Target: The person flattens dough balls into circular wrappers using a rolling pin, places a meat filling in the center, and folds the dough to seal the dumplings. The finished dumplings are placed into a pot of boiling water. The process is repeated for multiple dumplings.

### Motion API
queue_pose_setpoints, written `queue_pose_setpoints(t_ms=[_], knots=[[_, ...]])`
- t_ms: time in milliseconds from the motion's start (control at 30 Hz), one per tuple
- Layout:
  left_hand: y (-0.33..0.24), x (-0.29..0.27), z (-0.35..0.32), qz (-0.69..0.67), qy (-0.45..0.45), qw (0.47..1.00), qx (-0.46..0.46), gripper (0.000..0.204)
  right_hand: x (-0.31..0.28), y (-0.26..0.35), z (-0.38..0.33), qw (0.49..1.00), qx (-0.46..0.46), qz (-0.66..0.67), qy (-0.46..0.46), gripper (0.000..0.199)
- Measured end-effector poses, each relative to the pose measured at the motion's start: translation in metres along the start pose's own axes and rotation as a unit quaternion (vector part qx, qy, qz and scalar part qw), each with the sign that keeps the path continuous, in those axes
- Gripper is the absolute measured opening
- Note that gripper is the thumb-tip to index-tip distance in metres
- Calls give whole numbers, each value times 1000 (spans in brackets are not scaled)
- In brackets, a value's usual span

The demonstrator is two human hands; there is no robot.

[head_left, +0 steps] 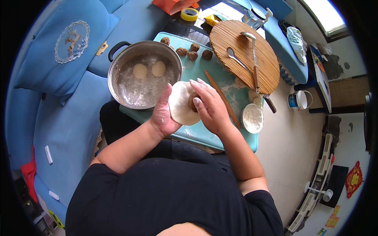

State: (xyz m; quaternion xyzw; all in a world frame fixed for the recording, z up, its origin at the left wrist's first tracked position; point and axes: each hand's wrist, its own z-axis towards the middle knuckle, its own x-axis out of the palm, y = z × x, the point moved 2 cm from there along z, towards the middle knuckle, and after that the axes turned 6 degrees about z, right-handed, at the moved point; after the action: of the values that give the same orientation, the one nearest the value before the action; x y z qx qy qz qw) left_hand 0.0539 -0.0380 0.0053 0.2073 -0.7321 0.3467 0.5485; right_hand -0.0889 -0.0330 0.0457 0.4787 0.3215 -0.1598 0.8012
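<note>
My left hand [162, 114] is closed on the edge of a flat, round dough wrapper [179, 103], holding it tilted above the board. A brown filling ball [192, 102] lies against the wrapper's right part. My flour-dusted right hand [213, 110] curls over that ball from the right, and its fingers hide part of it. Left of my hands stands a steel pot [112, 87] with a floured bottom and two pale dough rounds [139, 71] inside. Several more brown filling balls [192, 56] sit on the teal board [197, 134]. Beside my right hand lies a wooden rolling pin [221, 95].
A white bowl [245, 128] of flour stands at the board's right edge. Behind it, a round slatted lid [224, 35] carries a ladle [255, 63] and a spoon [238, 61]. Yellow tape [189, 14] lies at the back. A blue sofa [59, 126] runs along the left.
</note>
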Motion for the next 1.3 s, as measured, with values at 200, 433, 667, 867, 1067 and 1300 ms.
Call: queue_pose_setpoints(t_ms=[200,433,667,867,1067,1300], knots=[[16,7,-7,-36,22,999,-28,57,2,21,-8,997,19,60,37,46],[36,-2,-11,48,-15,997,-55,36,3,27,-19,972,77,205,85,57],[41,-7,-14,74,4,997,-15,45,16,31,-27,985,59,144,68,61],[31,-2,-16,95,-37,995,-14,41,-13,28,-19,950,68,304,23,59],[21,4,-16,80,-1,997,-24,34,-29,-2,-37,884,292,342,-125,37],[28,1,-21,80,24,993,-83,39,-8,-15,-54,855,366,362,-60,31]])
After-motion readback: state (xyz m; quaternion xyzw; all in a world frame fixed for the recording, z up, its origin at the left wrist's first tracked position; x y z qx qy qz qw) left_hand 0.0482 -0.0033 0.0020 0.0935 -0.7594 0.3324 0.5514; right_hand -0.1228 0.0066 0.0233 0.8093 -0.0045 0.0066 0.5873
